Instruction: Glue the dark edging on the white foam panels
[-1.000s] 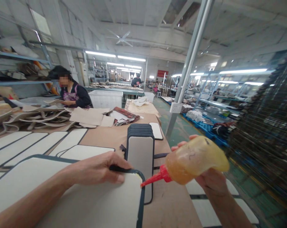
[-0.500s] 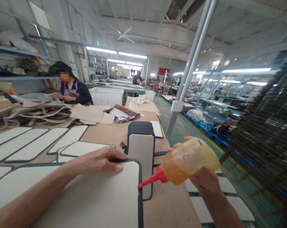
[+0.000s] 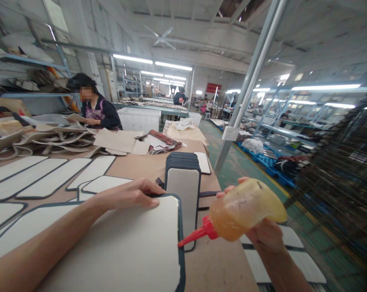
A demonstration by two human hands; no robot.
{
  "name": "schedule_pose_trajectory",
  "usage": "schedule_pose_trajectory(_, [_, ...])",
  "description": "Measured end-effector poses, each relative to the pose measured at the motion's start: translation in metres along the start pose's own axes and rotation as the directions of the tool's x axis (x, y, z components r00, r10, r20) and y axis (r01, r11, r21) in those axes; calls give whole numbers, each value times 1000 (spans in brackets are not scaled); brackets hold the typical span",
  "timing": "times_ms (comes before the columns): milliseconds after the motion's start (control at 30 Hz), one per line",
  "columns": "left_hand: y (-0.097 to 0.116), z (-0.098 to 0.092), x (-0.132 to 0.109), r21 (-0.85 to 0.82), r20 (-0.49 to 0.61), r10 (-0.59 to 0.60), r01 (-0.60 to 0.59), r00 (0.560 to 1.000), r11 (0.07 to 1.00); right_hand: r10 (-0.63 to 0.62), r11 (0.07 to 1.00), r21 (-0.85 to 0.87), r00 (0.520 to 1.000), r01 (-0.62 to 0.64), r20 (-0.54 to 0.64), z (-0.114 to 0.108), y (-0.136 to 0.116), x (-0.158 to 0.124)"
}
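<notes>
My left hand (image 3: 135,195) pinches the far edge of a large cream panel (image 3: 125,243) with a dark blue border and rounded corners. Thumb on top, fingers partly hidden beneath. My right hand (image 3: 262,233) is wrapped round a squeeze bottle (image 3: 244,209) of amber glue-like liquid, tipped down to the left. The bottle's red nozzle (image 3: 195,236) touches the panel's right side, where the cream face meets the dark border. Just beyond the panel stands a stack of narrow, dark-edged panels (image 3: 183,194).
More bordered panels (image 3: 52,178) lie across the table on the left. Loose beige sheets (image 3: 118,140) are piled behind them. A co-worker (image 3: 94,107) sits at the far left beside a white bin (image 3: 141,119). A metal post (image 3: 247,77) rises past the table's right edge.
The nozzle tip has slid a little nearer to me along the panel's right edge. The view has shifted slightly; both hands keep their holds.
</notes>
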State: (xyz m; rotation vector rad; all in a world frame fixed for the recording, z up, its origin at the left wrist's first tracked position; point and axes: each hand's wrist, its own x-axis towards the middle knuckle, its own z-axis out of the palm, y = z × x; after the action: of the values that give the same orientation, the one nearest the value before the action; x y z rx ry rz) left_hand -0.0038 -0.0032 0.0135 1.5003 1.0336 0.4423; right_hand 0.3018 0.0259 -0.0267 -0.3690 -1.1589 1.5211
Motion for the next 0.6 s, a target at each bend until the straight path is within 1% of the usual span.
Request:
schedule_pose_trajectory(133, [-1, -2, 2, -42, 3, -8, 8, 1000, 999, 20, 1000, -6, 1000, -20, -13, -2, 1, -2])
schedule_pose_trajectory(233, [-2, -3, 3, -57, -31, -32, 30, 999, 998, 6, 1000, 16, 1000, -6, 7, -6, 5, -3])
schedule_pose_trajectory(300, [-3, -4, 3, -51, -49, -46, 44, 998, 998, 20, 999, 32, 1000, -21, 14, -9, 7, -4])
schedule_pose_trajectory(367, [-5, -5, 2, -48, -61, -44, 41, 997, 998, 36, 998, 43, 999, -36, 13, -11, 9, -4])
schedule_pose_trajectory(433, [-7, -6, 2, -60, -69, -33, 29, 997, 998, 17, 999, 48, 1000, -18, 20, -12, 11, -4])
schedule_pose_trajectory(533, [-11, -7, 2, -88, -88, -37, 29, 995, 996, -16, 999, 41, 999, 14, 29, -11, 12, -4])
schedule_pose_trajectory(600, [-14, -9, 1, -95, -108, -44, 34, 993, 995, 1, 1000, 19, 1000, -1, 0, -8, 10, -4])
